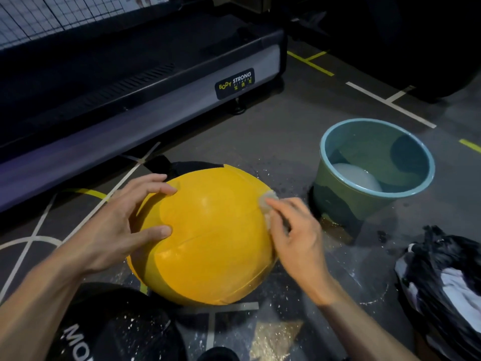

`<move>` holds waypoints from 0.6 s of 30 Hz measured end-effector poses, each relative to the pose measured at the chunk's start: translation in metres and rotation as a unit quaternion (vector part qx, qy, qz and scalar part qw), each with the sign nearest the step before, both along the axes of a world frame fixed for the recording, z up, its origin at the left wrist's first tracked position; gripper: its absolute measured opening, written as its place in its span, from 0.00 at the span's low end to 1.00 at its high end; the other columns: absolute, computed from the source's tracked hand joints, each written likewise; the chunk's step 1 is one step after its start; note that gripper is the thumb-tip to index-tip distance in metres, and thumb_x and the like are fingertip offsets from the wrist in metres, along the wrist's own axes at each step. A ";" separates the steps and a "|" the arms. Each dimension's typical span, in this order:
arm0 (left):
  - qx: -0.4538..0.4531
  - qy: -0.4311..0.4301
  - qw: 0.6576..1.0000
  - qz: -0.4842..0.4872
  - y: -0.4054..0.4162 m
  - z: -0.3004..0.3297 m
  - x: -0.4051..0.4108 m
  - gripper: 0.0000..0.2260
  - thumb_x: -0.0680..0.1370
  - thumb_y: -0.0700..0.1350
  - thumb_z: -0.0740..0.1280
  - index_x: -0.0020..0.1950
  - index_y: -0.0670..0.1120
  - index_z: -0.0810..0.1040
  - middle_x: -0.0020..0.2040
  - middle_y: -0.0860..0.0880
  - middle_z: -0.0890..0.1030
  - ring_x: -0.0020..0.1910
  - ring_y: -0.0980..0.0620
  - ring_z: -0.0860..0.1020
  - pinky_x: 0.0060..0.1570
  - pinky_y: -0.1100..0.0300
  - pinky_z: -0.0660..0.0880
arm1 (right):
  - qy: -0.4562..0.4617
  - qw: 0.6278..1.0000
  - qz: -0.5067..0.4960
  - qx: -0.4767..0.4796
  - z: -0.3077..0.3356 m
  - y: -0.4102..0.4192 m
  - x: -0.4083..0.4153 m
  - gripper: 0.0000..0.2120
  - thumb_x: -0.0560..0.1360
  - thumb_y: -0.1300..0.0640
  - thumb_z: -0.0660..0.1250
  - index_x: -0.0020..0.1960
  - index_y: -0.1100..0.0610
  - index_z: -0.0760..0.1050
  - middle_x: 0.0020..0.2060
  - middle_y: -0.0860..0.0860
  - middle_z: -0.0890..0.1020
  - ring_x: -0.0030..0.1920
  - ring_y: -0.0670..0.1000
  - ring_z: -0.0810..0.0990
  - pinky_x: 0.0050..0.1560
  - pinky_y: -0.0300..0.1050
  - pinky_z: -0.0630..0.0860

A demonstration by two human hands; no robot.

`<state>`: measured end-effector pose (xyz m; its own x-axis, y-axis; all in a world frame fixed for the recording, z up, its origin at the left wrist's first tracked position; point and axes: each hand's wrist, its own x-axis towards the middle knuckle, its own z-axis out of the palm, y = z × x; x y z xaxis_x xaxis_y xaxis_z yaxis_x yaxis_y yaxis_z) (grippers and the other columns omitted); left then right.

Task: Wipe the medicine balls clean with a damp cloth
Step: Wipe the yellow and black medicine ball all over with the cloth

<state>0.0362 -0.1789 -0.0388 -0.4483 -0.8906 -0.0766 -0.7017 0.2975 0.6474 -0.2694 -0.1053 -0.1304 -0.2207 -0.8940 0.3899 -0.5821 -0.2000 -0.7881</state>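
A big yellow medicine ball (208,243) with a black panel at its far side sits on the dark gym floor in the middle of the view. My left hand (122,222) rests spread on its left side, fingers straight against the skin. My right hand (296,235) pinches a small pale damp cloth (266,204) against the ball's upper right edge; most of the cloth is hidden under my fingers. A black medicine ball (117,332) with white lettering and white specks lies at the bottom left, partly cut off by the frame.
A teal bucket (338,194) holding water and a pale object stands right of the ball. A black bag (442,282) with white contents lies at the right edge. A treadmill base (156,105) runs along the back left. White specks and wet marks dot the floor.
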 end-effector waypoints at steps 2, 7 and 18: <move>-0.005 -0.005 1.000 -0.007 0.003 -0.001 0.002 0.32 0.68 0.70 0.72 0.71 0.67 0.70 0.76 0.70 0.62 0.72 0.74 0.58 0.67 0.51 0.65 | -0.035 0.996 -0.068 0.051 -0.012 -0.009 -0.015 0.15 0.80 0.63 0.69 0.62 0.47 0.79 0.49 0.47 0.80 0.49 0.40 0.79 0.48 0.41 0.78; -0.003 -0.004 1.000 -0.014 0.006 -0.002 0.008 0.32 0.65 0.71 0.71 0.68 0.69 0.71 0.77 0.68 0.62 0.73 0.73 0.59 0.64 0.53 0.66 | -0.019 0.999 0.045 -0.019 0.018 0.017 0.019 0.13 0.80 0.64 0.69 0.63 0.57 0.82 0.53 0.49 0.80 0.49 0.38 0.79 0.45 0.25 0.73; 0.014 0.001 0.999 -0.031 0.007 0.000 0.010 0.31 0.66 0.70 0.71 0.68 0.69 0.71 0.77 0.67 0.61 0.74 0.72 0.58 0.66 0.54 0.65 | -0.017 0.999 0.042 -0.001 0.009 0.011 0.011 0.13 0.81 0.64 0.68 0.64 0.55 0.81 0.54 0.48 0.80 0.48 0.41 0.80 0.44 0.29 0.76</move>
